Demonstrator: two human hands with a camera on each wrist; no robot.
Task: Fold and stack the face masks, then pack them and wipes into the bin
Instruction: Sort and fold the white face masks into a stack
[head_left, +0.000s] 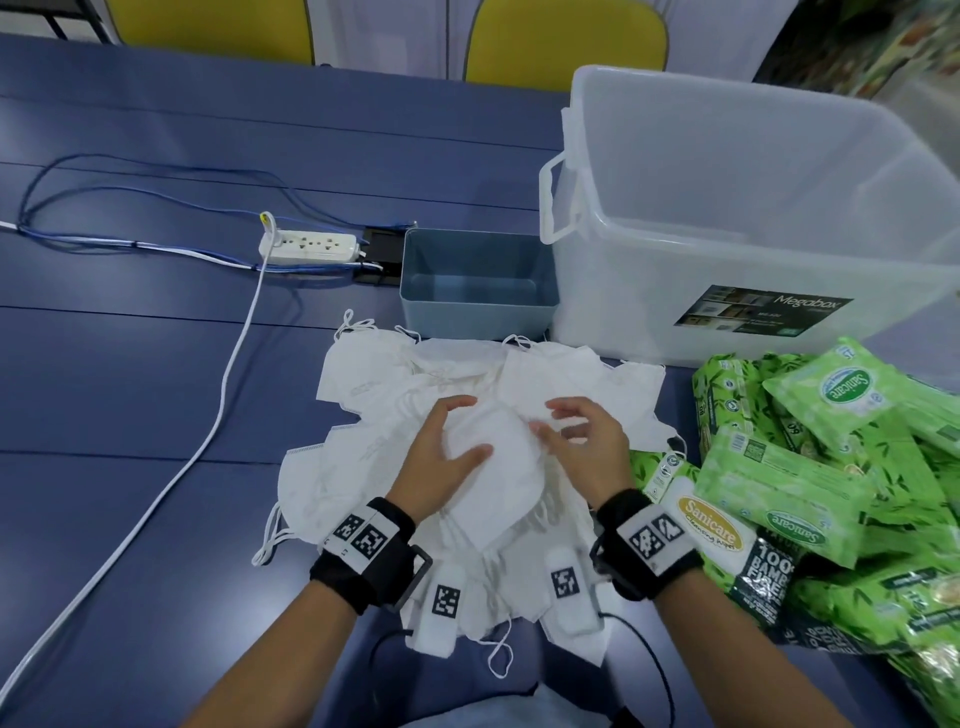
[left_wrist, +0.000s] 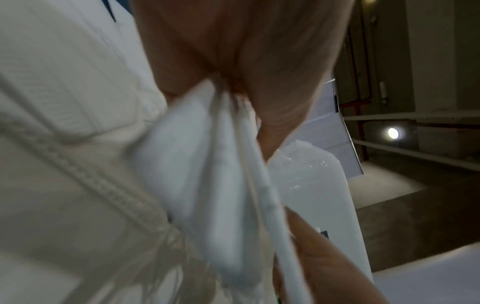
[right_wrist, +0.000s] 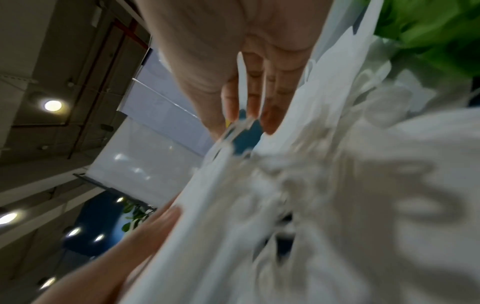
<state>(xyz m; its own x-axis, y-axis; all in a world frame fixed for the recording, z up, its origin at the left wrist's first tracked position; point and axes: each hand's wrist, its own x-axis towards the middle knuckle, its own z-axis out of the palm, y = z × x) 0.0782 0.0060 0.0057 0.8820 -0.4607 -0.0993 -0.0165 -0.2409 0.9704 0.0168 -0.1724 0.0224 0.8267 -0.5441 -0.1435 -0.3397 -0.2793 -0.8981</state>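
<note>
A loose pile of white face masks (head_left: 374, 395) covers the blue table (head_left: 130, 389) in front of me. On top, my left hand (head_left: 470, 428) grips one folded mask (head_left: 498, 483), thumb over it and fingers behind. The left wrist view shows this mask (left_wrist: 202, 164) pinched in that hand (left_wrist: 228, 90). My right hand (head_left: 550, 422) hovers at the mask's right edge, thumb tip touching it and fingers arched. Its fingers (right_wrist: 254, 92) look straight in the right wrist view, beside ear loops. Green wipes packs (head_left: 805, 467) lie heaped at the right. A small blue-grey bin (head_left: 478, 244) stands behind the pile.
A large clear plastic box (head_left: 753, 234) stands at the back right, touching the small bin. A white power strip (head_left: 311, 247) with blue wires lies at the left, and its white cable (head_left: 223, 395) runs to the near left edge. Yellow chairs (head_left: 566, 36) stand beyond the table.
</note>
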